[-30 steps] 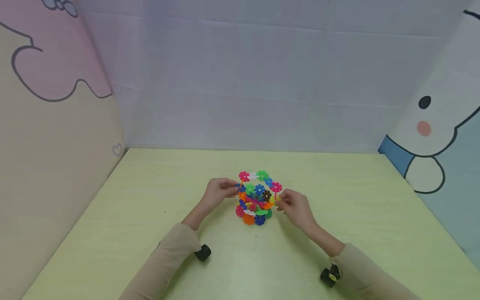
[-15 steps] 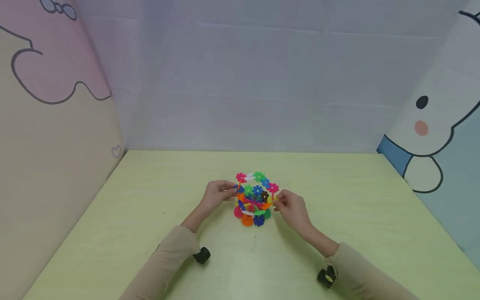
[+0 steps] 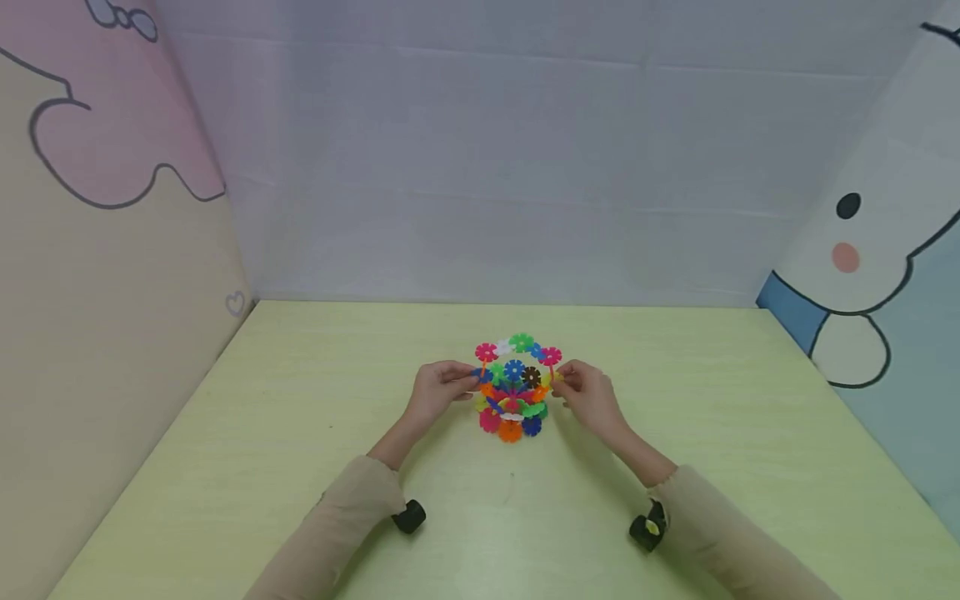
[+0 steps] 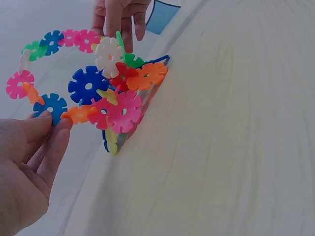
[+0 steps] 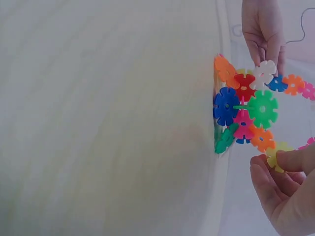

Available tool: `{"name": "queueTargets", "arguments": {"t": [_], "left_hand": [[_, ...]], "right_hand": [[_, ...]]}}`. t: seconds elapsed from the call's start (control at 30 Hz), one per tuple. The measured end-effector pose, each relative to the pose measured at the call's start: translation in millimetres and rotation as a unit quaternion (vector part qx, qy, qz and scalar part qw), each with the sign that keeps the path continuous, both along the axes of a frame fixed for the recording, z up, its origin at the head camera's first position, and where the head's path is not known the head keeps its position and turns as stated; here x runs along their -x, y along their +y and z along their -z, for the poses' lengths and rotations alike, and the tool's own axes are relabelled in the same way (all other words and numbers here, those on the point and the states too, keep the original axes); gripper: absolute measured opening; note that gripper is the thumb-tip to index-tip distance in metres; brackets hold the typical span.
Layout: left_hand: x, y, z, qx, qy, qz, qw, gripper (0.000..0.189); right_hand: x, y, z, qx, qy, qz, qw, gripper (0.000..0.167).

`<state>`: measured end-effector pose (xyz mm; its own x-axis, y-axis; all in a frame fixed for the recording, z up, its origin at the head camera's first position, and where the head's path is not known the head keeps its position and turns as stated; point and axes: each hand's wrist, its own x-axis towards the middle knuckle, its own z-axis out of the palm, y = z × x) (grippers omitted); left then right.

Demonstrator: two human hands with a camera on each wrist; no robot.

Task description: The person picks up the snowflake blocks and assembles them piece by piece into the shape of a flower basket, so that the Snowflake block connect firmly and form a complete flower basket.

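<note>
A basket-shaped build of interlocking plastic snowflake discs [image 3: 513,406] stands on the table in the head view, in pink, orange, blue, green, white and other colours. A thin arch of discs [image 4: 53,42] loops over its top like a handle. At the left foot of this arch, my left hand [image 3: 437,390] pinches a blue disc [image 4: 50,108] between thumb and fingers. Opposite it, my right hand [image 3: 592,402] pinches a yellow disc [image 5: 276,156] at the other foot. Lower discs such as an orange one [image 3: 511,431] flare outward at the tabletop.
The pale yellow-green table [image 3: 300,467] reaches back to a light cloth wall [image 3: 480,167]. Printed cartoon panels rise on the left [image 3: 135,250] and right [image 3: 862,275]. A small black device [image 3: 409,517] hangs at the left wrist, and another [image 3: 647,527] at the right.
The disc build has turned slightly, its front discs shifting right and its right side moving back. My right hand has moved away from me with it; both hands keep their pinch.
</note>
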<state>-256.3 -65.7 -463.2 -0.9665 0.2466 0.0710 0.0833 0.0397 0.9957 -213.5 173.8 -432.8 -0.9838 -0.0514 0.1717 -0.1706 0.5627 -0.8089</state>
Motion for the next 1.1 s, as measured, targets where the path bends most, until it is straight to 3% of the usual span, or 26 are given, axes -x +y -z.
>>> {"name": "queueTargets", "arguments": {"t": [0.2,0.73,1.1], "left_hand": [[0.4,0.1,1.7,0.035,0.023,-0.019,0.9989,0.018],[1.9,0.4,1.2,0.009,0.010,-0.017,0.9998,0.019],[1.7,2.4,1.4,-0.012,-0.003,-0.022,0.9997,0.019]], "right_hand": [[5.8,7.9,1.3,-0.023,-0.006,-0.016,0.9996,0.013],[3.4,6.6,0.1,0.008,-0.023,-0.025,0.9994,0.012],[3.9,2.1,2.7,-0.015,-0.011,-0.021,0.9996,0.011]]}}
